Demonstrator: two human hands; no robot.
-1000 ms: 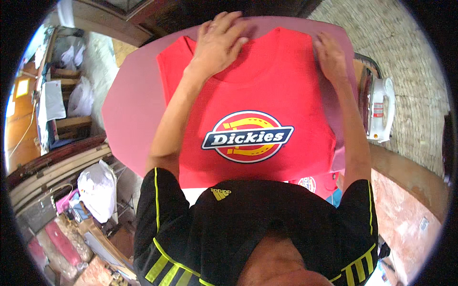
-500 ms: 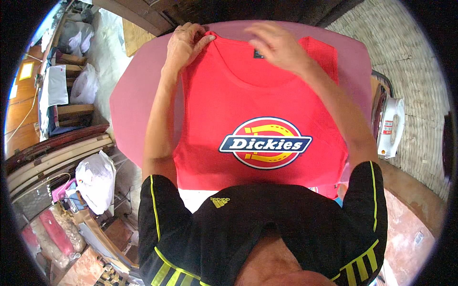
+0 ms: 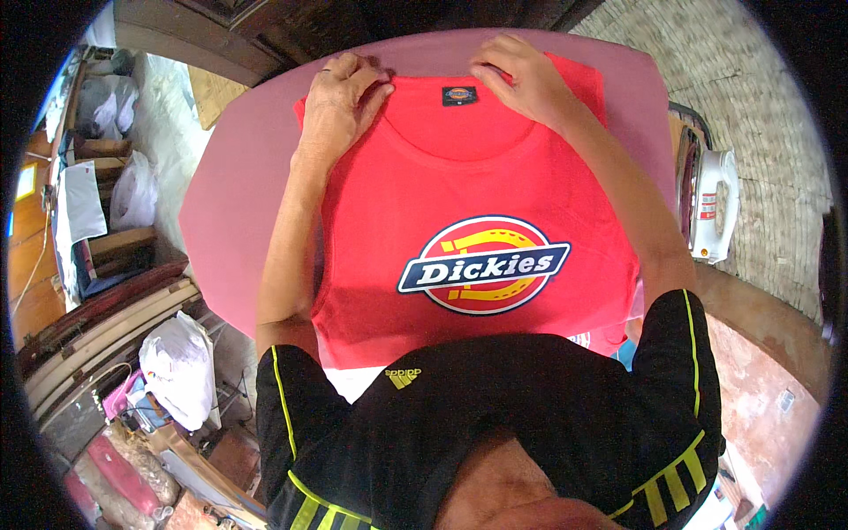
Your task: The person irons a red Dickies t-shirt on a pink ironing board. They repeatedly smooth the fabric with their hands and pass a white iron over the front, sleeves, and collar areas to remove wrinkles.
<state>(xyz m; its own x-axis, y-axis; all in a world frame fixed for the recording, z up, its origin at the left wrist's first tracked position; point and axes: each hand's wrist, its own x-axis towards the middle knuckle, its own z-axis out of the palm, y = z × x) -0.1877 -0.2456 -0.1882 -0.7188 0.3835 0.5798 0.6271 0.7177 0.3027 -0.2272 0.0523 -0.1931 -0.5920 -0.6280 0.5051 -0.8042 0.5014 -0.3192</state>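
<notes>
A red sleeveless shirt (image 3: 380,212) lies spread face up, its neckline at the far side and a large round printed emblem across its chest. A small black label (image 3: 458,95) shows inside the back of the neck. My left hand (image 3: 343,104) is closed on the left shoulder strap, thumb and bent fingers together at the cloth. At the right side of the neckline my right hand (image 3: 523,78) has its fingers curled toward the thumb on the cloth, covering part of that shoulder. The shirt's hem runs under my chest and is partly hidden.
The shirt rests on a padded pink board (image 3: 238,194). Right of it a white clothes iron (image 3: 712,208) stands beside the board. On the left are a white plastic bag (image 3: 179,367), wooden furniture and stacked boards. A dark wooden piece (image 3: 300,35) borders the far edge.
My right hand, blurred above the neck label before, has come down on the right of the neckline, baring the label. The left hand stays at its strap, and the view has shifted slightly.
</notes>
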